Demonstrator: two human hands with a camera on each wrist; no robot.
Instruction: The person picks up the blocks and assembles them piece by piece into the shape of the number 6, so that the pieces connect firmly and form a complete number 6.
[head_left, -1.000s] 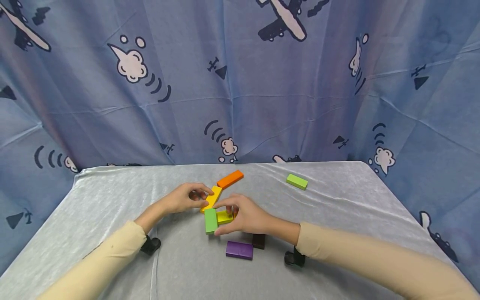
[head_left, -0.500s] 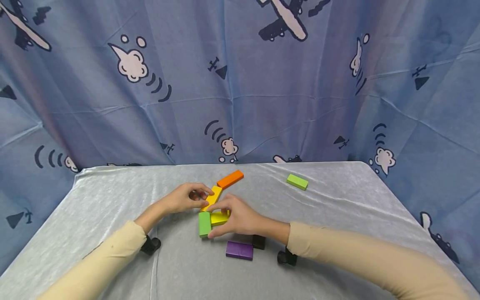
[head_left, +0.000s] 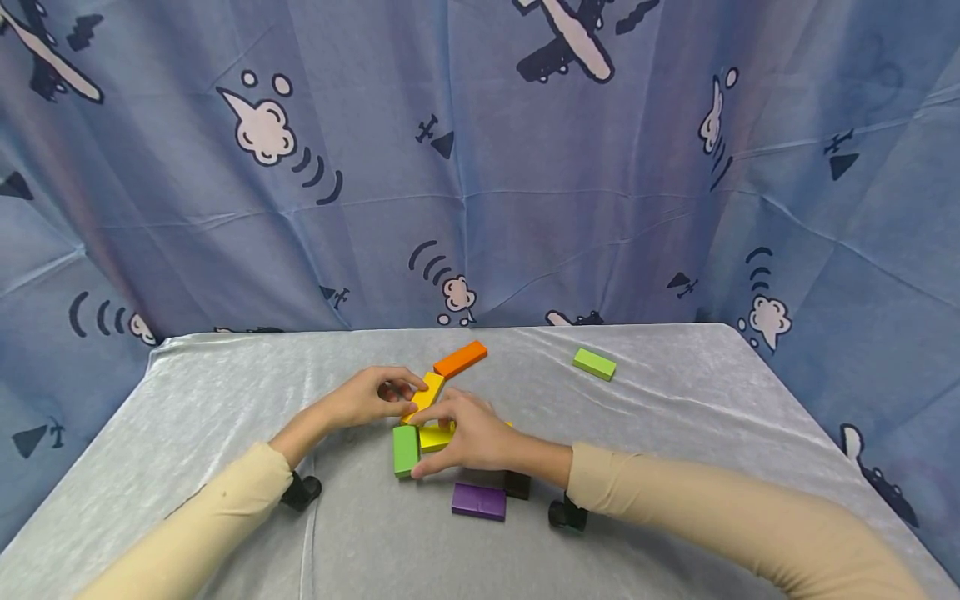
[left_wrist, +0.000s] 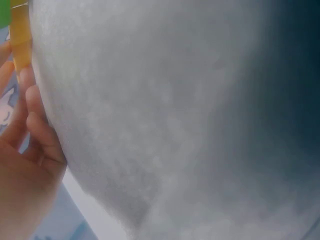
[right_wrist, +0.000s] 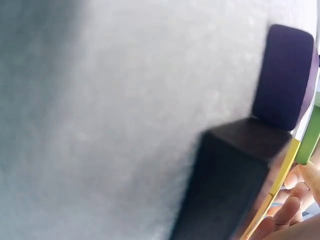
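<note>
My left hand [head_left: 371, 393] holds an amber-yellow block [head_left: 429, 390], thumb and index finger at its left side. At its far end lies an orange block [head_left: 461, 359]. My right hand [head_left: 476, 433] grips a green block [head_left: 406, 452] by its ends, between thumb and index finger, close to the amber block's near end. A bright yellow block [head_left: 434, 438] lies right of the green one, partly hidden under the right hand. The right wrist view shows the green block [right_wrist: 311, 135] beside the yellow edge [right_wrist: 285, 167]. In the left wrist view the left fingers [left_wrist: 40, 130] reach along the amber block [left_wrist: 21, 37].
Nearest the front lies a purple block [head_left: 478, 502], meeting a dark brown block [head_left: 517, 485] partly covered by the right hand. A lime block [head_left: 594, 364] lies alone at the back right. Grey cloth covers the table [head_left: 315, 542]; a blue patterned curtain [head_left: 525, 208] hangs behind.
My right hand has moved left and slightly nearer with the green block, uncovering more of the bright yellow block's left part. The left hand has stayed in place at the amber block.
</note>
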